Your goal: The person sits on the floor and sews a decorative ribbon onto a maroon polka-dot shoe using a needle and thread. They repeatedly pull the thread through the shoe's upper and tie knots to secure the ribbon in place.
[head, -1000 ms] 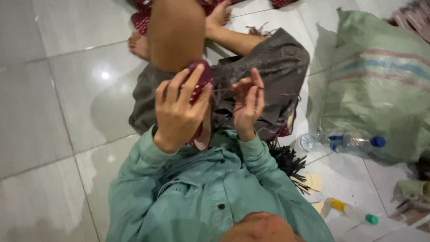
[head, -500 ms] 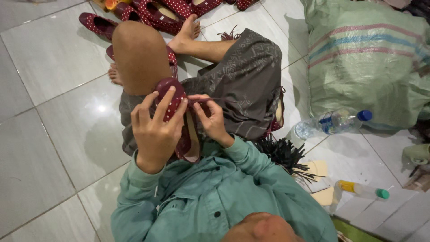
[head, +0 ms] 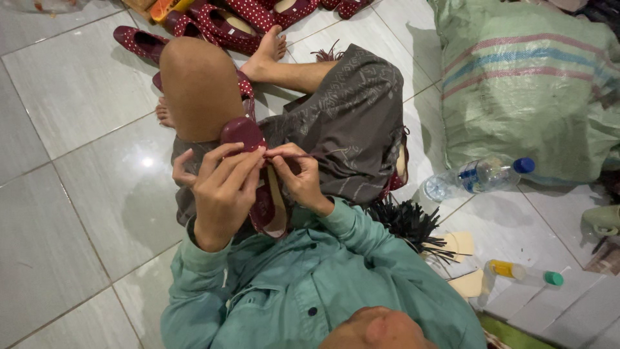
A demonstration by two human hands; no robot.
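I sit on a tiled floor with one bare knee raised. My left hand (head: pixel 223 187) is wrapped around a dark red flat shoe with white dots (head: pixel 247 132), held toe-up in front of my chest. Its tan insole shows below my fingers. My right hand (head: pixel 298 179) pinches the shoe's upper edge close to the toe, and its fingertips meet those of my left hand. What sits between the pinching fingers is too small to make out.
Several matching red dotted shoes (head: pixel 245 26) lie beyond my foot. To the right are a green woven sack (head: pixel 529 84), a plastic water bottle (head: pixel 481 176), a small green-capped bottle (head: pixel 520 273), black fringe strips (head: pixel 407 223) and tan card pieces (head: pixel 462 245).
My right hand, apart from the shoe a second ago, has come in to pinch its toe edge. Both hands and the shoe sit lower, nearer my chest.
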